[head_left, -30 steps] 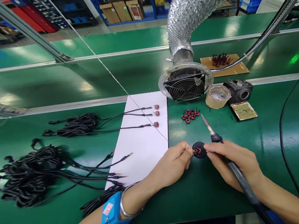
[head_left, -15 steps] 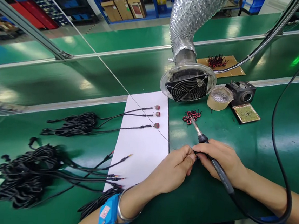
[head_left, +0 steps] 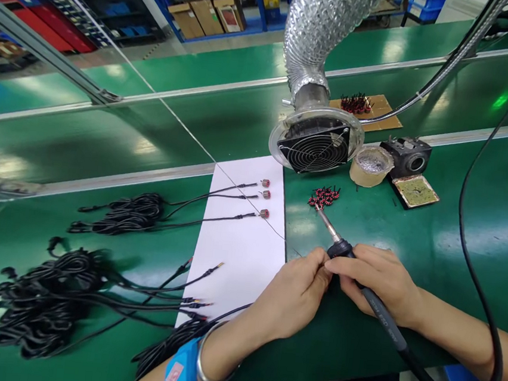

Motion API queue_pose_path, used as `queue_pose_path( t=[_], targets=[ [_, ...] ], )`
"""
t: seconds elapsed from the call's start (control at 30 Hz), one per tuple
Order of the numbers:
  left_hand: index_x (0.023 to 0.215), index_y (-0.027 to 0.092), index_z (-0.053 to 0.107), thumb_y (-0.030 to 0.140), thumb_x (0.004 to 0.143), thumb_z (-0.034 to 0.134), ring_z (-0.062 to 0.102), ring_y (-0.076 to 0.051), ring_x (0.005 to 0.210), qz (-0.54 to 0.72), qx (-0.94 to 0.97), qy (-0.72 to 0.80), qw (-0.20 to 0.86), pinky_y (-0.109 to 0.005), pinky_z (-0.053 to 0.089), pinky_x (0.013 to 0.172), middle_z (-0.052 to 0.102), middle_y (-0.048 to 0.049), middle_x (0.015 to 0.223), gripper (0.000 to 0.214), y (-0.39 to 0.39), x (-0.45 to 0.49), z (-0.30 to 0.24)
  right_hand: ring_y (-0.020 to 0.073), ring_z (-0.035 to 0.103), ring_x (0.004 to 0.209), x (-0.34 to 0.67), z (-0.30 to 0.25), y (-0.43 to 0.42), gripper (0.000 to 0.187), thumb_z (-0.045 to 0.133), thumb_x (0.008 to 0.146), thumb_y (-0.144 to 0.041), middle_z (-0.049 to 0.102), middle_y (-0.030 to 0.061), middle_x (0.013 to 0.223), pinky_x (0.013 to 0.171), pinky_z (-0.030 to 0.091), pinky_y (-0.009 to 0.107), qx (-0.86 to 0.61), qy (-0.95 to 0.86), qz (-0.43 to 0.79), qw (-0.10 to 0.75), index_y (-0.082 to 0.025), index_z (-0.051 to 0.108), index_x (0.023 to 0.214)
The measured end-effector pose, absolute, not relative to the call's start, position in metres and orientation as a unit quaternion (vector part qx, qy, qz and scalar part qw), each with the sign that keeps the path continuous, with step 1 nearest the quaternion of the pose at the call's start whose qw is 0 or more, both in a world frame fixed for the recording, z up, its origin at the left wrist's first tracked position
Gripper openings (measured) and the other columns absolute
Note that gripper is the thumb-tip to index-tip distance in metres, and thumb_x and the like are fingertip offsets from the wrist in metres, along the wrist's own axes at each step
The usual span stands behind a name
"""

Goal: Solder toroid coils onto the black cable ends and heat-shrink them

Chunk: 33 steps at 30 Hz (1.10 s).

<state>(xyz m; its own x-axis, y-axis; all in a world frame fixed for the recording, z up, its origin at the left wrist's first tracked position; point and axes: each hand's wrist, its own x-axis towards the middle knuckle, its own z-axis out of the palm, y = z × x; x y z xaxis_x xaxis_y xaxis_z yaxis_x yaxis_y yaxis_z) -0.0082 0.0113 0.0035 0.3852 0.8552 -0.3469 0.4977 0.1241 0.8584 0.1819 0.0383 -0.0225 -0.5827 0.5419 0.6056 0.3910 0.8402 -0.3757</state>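
My right hand (head_left: 380, 280) grips a black soldering iron (head_left: 375, 307); its metal tip points up and left toward a small pile of red-and-black coils (head_left: 324, 197). My left hand (head_left: 293, 296) is curled in a pinch against the right hand's fingertips, just right of the white sheet (head_left: 242, 243). What the pinch holds is hidden between the two hands. A blue wrist strap and a metal bangle sit on my left wrist (head_left: 194, 364).
Black cable bundles (head_left: 46, 296) lie at left, some with ends on the white sheet. Three cables with coils (head_left: 266, 197) rest at the sheet's top. A fume-extractor fan (head_left: 316, 145), tape roll (head_left: 370, 164), iron stand (head_left: 406, 155) and sponge (head_left: 416, 190) stand behind.
The small black disc with a red coil, visible between my hands a second ago, is now hidden by them. The iron's tip swung left toward the coil pile and my hands closed together.
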Motion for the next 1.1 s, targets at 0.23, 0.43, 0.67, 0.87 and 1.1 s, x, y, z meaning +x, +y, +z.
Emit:
queue_pose_path(
  t=[0.23,0.43,0.67,0.87,1.1],
  targets=[
    [0.081,0.023,0.042,0.038,0.101,0.033,0.049,-0.016,0.067,0.177,0.62,0.55,0.531,-0.03,0.034,0.062,0.051,0.003,0.072,0.026,0.012,-0.005,-0.001,0.0104,0.051,0.064,0.182,-0.031,0.03,0.029,0.05,0.09,-0.006,0.057,-0.0012,0.075,0.062,0.046,0.022,-0.298,-0.865,0.153,0.372,-0.019,0.058,0.115],
    [0.081,0.022,0.044,0.041,0.1,0.038,0.047,-0.014,0.065,0.187,0.593,0.552,0.555,-0.029,0.036,0.061,0.05,0.004,0.071,0.027,0.01,-0.004,-0.005,0.0119,0.058,0.069,0.179,-0.031,0.025,0.032,0.05,0.089,-0.005,0.063,0.0016,0.082,0.065,0.05,0.023,-0.311,-0.851,0.178,0.384,-0.019,0.056,0.117],
    [0.078,0.02,0.05,0.044,0.101,0.035,0.049,-0.013,0.066,0.168,0.551,0.494,0.651,-0.028,0.038,0.066,0.058,0.002,0.072,0.036,0.009,-0.006,-0.01,0.0115,0.048,0.06,0.181,-0.032,0.025,0.029,0.047,0.09,-0.003,0.052,-0.0015,0.068,0.056,0.045,0.022,-0.283,-0.864,0.15,0.388,-0.018,0.058,0.112],
    [0.078,0.02,0.047,0.042,0.099,0.039,0.041,-0.011,0.056,0.204,0.494,0.524,0.663,-0.025,0.033,0.058,0.055,0.0045,0.062,0.031,0.008,-0.003,-0.014,0.0119,0.052,0.058,0.194,-0.02,0.027,0.027,0.055,0.087,-0.002,0.06,0.0005,0.071,0.054,0.048,0.025,-0.323,-0.836,0.145,0.419,-0.018,0.062,0.108],
    [0.078,0.021,0.045,0.041,0.095,0.044,0.03,-0.009,0.047,0.231,0.436,0.568,0.658,-0.024,0.024,0.048,0.056,0.0055,0.058,0.027,0.012,0.001,-0.017,0.0147,0.065,0.069,0.22,-0.013,0.011,0.055,0.056,0.087,-0.002,0.069,0.0026,0.087,0.059,0.055,0.029,-0.38,-0.762,0.201,0.485,-0.026,0.055,0.136]
  ],
)
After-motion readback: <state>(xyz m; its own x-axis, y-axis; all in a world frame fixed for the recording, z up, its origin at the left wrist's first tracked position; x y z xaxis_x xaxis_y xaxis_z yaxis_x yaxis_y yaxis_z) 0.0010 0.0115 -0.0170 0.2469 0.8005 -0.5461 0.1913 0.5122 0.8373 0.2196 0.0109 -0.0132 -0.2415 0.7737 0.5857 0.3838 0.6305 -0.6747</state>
